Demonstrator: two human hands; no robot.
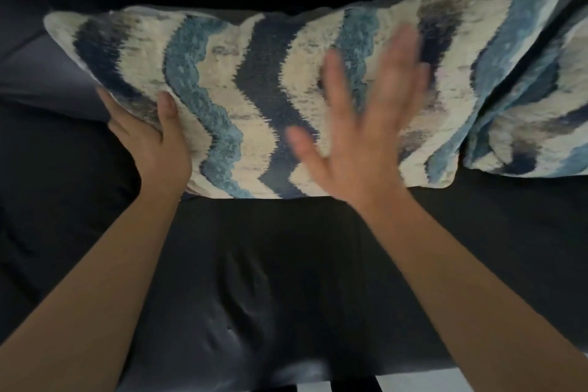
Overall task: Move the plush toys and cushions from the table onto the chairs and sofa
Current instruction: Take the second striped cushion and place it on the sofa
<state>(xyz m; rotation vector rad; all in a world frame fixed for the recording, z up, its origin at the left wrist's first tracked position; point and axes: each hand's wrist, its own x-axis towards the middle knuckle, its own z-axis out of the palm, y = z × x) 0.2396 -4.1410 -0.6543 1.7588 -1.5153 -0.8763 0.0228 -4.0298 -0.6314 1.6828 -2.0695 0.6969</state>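
Observation:
A large cushion (pixel 254 95) with wavy blue, navy and cream stripes leans against the back of a dark sofa (pixel 286 264), its lower edge on the seat. My left hand (pixel 152 140) grips the cushion's lower left edge, thumb on the front and fingers behind. My right hand (pixel 359 124) is spread flat in front of the cushion's right half, blurred by motion; whether it touches the fabric I cannot tell. A second cushion (pixel 534 111) of the same pattern stands at the right, touching the first.
The sofa's dark seat fills the lower frame, with a grey-blue patch (pixel 41 73) at the left behind the cushion. A strip of pale floor (pixel 477 382) shows at the bottom right.

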